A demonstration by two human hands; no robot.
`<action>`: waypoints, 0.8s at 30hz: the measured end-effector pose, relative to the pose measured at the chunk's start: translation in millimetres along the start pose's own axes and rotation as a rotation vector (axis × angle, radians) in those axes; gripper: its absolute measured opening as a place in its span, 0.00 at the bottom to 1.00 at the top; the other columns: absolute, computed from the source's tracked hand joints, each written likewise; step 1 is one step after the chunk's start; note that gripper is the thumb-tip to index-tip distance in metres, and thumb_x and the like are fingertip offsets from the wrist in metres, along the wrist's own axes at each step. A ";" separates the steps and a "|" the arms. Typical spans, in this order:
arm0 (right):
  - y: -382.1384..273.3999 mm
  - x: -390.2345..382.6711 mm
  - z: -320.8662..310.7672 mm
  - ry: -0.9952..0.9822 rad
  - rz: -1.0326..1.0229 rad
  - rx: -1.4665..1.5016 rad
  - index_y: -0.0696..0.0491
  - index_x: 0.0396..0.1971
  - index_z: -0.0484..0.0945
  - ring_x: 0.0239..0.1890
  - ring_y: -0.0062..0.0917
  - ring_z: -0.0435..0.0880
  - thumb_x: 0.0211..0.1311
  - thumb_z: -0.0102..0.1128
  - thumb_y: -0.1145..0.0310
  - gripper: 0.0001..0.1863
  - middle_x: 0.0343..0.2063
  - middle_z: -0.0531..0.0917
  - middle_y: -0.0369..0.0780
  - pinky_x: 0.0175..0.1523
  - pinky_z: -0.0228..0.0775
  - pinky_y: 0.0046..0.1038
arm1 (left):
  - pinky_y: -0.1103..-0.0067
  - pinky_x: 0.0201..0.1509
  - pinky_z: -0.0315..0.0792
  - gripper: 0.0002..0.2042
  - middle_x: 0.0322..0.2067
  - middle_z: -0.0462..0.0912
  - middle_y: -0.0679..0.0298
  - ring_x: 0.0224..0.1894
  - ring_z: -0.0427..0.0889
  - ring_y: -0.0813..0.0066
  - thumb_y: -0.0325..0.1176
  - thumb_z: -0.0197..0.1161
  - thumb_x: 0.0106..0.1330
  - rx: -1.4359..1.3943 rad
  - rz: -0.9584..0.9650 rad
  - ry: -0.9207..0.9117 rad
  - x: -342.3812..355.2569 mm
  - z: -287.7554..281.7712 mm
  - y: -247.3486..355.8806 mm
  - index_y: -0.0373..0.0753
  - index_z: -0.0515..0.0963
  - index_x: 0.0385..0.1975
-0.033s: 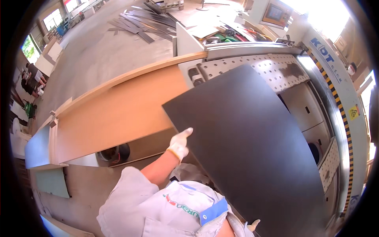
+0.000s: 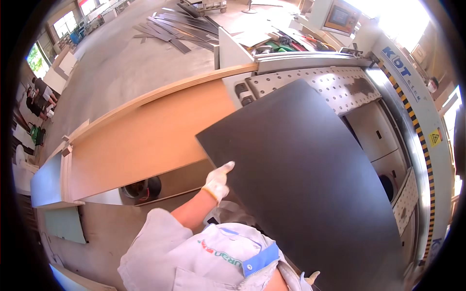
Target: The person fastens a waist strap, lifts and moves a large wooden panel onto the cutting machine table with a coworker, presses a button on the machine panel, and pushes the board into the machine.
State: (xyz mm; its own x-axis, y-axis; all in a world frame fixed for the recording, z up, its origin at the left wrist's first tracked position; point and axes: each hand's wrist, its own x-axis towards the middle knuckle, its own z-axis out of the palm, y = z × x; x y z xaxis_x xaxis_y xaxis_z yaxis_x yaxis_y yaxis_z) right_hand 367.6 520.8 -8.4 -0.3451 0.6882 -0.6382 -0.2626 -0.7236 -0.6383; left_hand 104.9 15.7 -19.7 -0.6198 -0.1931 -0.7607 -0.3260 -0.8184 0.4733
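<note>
Slightly left & nearer, the dark panel's (image 2: 310,189) left corner has been shifted since the earlier frame, & the L hand (image 2: 217,182) has been carried w/ it. Panel's left edge is held by that hand, thumb on top, fingers partly hidden. Only a bit of the R hand (image 2: 311,278) is shown at the near end of the same edge; its grip can't be told. Far end is seen over the perforated worktop (image 2: 335,89), beside the tan board (image 2: 145,138) at left; contact can't be confirmed. For a good job, prob. both hands should be moved tog., the panel kept level, & its corners kept clear of the striped machine column (image 2: 410,109) at right.
</note>
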 end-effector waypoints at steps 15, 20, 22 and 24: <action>235.8 -331.0 -162.6 -0.433 0.383 0.147 0.55 0.66 0.86 0.67 0.43 0.89 0.79 0.74 0.64 0.21 0.64 0.91 0.46 0.76 0.83 0.52 | 0.52 0.69 0.90 0.14 0.59 0.92 0.55 0.60 0.93 0.52 0.24 0.73 0.78 -0.238 -0.110 -0.087 -215.6 -404.1 103.3 0.37 0.85 0.60; 310.0 -472.9 -221.9 -0.538 0.627 0.079 0.56 0.66 0.83 0.64 0.46 0.90 0.81 0.71 0.68 0.20 0.61 0.91 0.46 0.73 0.85 0.57 | 0.45 0.71 0.88 0.15 0.61 0.90 0.53 0.64 0.90 0.46 0.26 0.69 0.80 -0.257 -0.183 -0.184 -283.2 -521.9 95.0 0.37 0.83 0.63; 326.2 -488.4 -270.2 -0.527 0.630 0.049 0.55 0.67 0.83 0.67 0.46 0.88 0.81 0.71 0.66 0.21 0.64 0.89 0.46 0.74 0.83 0.59 | 0.42 0.73 0.85 0.17 0.64 0.89 0.50 0.67 0.88 0.43 0.27 0.68 0.79 -0.230 -0.260 -0.253 -323.1 -564.3 97.6 0.37 0.81 0.65; 338.8 -511.8 -295.0 -0.521 0.630 0.036 0.54 0.68 0.82 0.70 0.47 0.86 0.81 0.71 0.65 0.21 0.67 0.88 0.45 0.76 0.81 0.60 | 0.39 0.76 0.81 0.19 0.66 0.87 0.49 0.69 0.86 0.41 0.31 0.68 0.79 -0.177 -0.242 -0.286 -340.4 -618.2 110.7 0.36 0.80 0.67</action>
State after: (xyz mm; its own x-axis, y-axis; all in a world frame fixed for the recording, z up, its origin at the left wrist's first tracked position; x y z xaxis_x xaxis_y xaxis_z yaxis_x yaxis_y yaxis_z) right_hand 721.0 -61.1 -25.0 -0.8100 0.0451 -0.5847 0.0948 -0.9739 -0.2064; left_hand 721.1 -343.8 17.0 -0.7221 0.1540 -0.6744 -0.3740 -0.9071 0.1932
